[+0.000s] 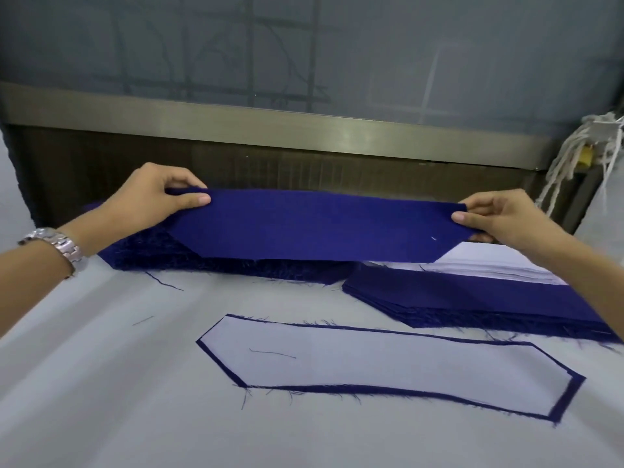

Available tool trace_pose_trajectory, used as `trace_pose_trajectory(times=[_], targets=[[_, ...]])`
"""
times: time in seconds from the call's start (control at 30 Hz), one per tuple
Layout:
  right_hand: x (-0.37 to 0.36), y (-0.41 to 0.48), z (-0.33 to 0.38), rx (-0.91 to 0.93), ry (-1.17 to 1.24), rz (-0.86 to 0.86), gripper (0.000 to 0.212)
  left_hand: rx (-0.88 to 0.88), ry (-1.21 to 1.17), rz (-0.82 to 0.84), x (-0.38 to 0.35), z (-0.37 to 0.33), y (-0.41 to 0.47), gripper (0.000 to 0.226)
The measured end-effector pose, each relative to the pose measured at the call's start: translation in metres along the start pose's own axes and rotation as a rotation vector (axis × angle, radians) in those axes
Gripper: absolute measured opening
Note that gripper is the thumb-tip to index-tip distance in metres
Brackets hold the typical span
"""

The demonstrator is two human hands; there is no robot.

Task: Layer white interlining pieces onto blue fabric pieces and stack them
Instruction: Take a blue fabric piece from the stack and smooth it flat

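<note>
- While both hands hold it by its ends, the blue fabric piece (317,228) is stretched flat and clear of the table (101,383), at the far side of the work area.
- Left hand (148,197): the thumb lies on top of the piece's left end and the fingers curl beneath it, pinching the cloth. A metal wristwatch (57,246) is on this wrist.
- Right hand (503,219): the thumb presses on top of the right end and the fingers are curled under it, pinching the cloth.
- Left blue stack (162,261): a pile of blue pieces with frayed edges lies on the table directly below the left half of the held piece.
- Right blue stack (472,298): a second pile of blue pieces lies below and near the right hand.
- White interlining stack (499,261): this lies on the far side of the right blue stack. Whether it rests on that stack or only abuts it cannot be determined.
- Layered piece (371,363): one white interlining piece lies flat on a blue piece on the near part of the table, apart from both stacks. The blue shows only as a narrow border all round.
- Loose blue threads (165,282) lie scattered on the table.
- Metal rail (270,130): this runs across the far edge, with a bundle of white cords (574,153) hanging at its right end.
</note>
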State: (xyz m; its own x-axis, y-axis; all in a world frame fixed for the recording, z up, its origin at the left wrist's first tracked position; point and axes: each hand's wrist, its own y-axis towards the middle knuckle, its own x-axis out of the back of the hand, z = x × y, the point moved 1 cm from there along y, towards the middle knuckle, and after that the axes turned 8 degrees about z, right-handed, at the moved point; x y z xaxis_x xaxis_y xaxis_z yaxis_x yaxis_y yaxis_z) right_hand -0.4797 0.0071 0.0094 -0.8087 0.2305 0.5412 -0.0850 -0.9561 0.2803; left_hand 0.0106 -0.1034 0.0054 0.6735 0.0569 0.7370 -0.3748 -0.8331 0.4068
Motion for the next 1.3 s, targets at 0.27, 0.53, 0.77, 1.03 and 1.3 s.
trace_pose_trajectory(times=[0.27,0.53,0.77,1.03,1.3], targets=[[0.052,-0.040,-0.049,-0.212,-0.081,0.221,0.010,0.121,-0.273,0.221,-0.029,-0.020,-0.017,0.027],[0.085,-0.062,-0.120,-0.330,-0.030,0.545,0.047,0.171,-0.345,0.519,-0.066,-0.013,-0.053,0.028],[0.092,-0.065,-0.182,-0.356,-0.030,0.777,0.034,0.207,-0.203,0.521,-0.078,-0.007,-0.072,0.053],[0.097,-0.067,-0.223,-0.374,-0.013,0.878,0.028,0.186,-0.094,0.493,-0.087,-0.008,-0.085,0.053],[0.077,-0.065,-0.216,-0.374,0.069,0.936,0.032,0.227,-0.173,0.535,-0.089,-0.005,-0.089,0.036]])
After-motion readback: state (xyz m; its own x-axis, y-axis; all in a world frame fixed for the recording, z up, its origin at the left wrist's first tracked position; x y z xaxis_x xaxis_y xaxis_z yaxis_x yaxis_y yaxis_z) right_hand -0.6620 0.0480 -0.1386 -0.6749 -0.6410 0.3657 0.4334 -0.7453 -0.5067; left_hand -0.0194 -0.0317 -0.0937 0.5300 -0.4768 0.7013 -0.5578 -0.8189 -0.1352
